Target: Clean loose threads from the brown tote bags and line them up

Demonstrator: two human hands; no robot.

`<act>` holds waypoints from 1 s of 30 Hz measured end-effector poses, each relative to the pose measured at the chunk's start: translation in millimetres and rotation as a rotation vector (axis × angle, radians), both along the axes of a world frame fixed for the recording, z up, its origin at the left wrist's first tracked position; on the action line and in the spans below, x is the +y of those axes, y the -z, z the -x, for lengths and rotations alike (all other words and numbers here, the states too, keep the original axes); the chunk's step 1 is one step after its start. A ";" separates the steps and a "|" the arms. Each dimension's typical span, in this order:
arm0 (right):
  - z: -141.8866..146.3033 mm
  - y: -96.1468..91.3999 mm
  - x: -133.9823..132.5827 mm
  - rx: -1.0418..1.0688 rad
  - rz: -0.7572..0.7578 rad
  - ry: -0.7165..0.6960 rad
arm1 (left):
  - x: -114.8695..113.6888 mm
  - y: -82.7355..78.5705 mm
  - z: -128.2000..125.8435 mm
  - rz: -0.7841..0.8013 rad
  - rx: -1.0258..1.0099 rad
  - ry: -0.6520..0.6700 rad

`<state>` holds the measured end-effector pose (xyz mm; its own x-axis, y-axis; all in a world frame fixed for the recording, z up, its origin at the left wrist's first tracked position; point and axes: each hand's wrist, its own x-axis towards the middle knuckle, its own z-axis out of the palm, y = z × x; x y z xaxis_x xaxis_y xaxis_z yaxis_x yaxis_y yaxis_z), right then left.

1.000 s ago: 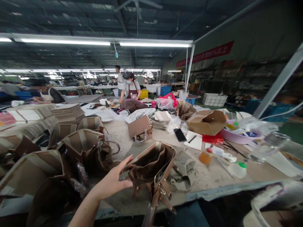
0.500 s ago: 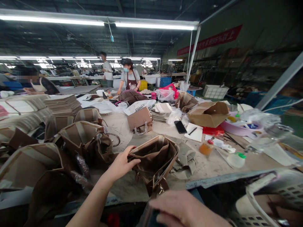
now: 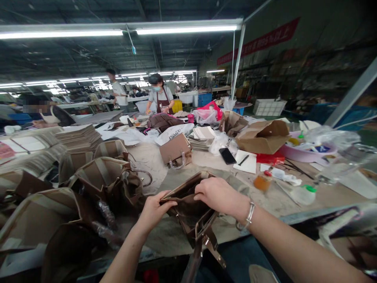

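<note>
A brown handbag with a dark brown lining stands at the table's near edge, its mouth facing up. Its strap and metal clasp hang down in front, over the edge. My left hand pinches the left end of the bag's rim between thumb and fingers. My right hand, with a bracelet at the wrist, reaches over the opening, its bent fingers closed on the lining. The fingertips are partly hidden in the folds.
Several unfinished brown bags crowd the left side. Behind stands a tan handbag. To the right lie a phone, a notepad, a jar of orange liquid and a green-capped bottle. A co-worker stands across the table.
My right hand has moved up from below the bag's front to its opening and taken hold of the lining. My left hand stays on the rim. The clasp now hangs free.
</note>
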<state>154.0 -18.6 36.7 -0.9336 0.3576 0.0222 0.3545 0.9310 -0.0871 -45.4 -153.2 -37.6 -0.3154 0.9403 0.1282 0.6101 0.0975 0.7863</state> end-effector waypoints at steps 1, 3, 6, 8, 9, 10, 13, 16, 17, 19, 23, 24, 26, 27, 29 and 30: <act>-2.0 -1.1 1.0 0.002 0.014 0.012 | -2.5 0.6 -0.6 -0.002 -0.017 -0.007; -5.1 -1.9 2.1 0.016 0.034 0.034 | -9.0 2.7 -3.3 0.003 -0.045 -0.023; -5.2 1.3 2.1 0.048 0.031 0.061 | -18.4 6.7 -9.5 0.011 -0.065 -0.045; -2.5 4.6 1.8 0.073 0.010 0.087 | -21.9 8.6 -13.1 0.002 -0.059 -0.059; -0.7 6.1 1.7 0.085 -0.002 0.101 | -22.5 9.1 -14.4 -0.001 -0.054 -0.062; 1.0 7.5 1.8 0.096 -0.014 0.118 | -22.5 9.5 -15.4 0.001 -0.052 -0.063; 5.0 10.7 2.4 0.122 -0.032 0.151 | -20.7 9.3 -16.7 0.025 -0.082 -0.094; 6.5 12.5 3.2 0.145 -0.025 0.177 | -18.6 8.0 -17.5 0.063 -0.129 -0.123; 6.7 12.8 3.5 0.150 -0.022 0.185 | -18.1 7.5 -17.9 0.074 -0.142 -0.129; 7.2 13.1 4.2 0.155 -0.022 0.197 | -17.2 6.7 -18.7 0.086 -0.154 -0.142; 9.9 13.8 5.7 0.138 -0.027 0.209 | -16.5 7.5 -19.2 0.061 -0.136 -0.140; 10.8 14.2 6.0 0.136 -0.028 0.209 | -16.5 8.1 -18.8 0.055 -0.137 -0.130; 12.5 15.1 6.4 0.139 -0.035 0.210 | -16.7 9.2 -17.7 0.051 -0.152 -0.105; 13.1 15.5 6.6 0.143 -0.041 0.211 | -16.9 9.2 -17.0 0.054 -0.159 -0.093; 13.6 16.2 7.3 0.156 -0.053 0.209 | -17.0 7.8 -15.7 0.070 -0.158 -0.067; 13.5 16.5 7.7 0.161 -0.058 0.207 | -17.0 6.3 -15.1 0.081 -0.147 -0.049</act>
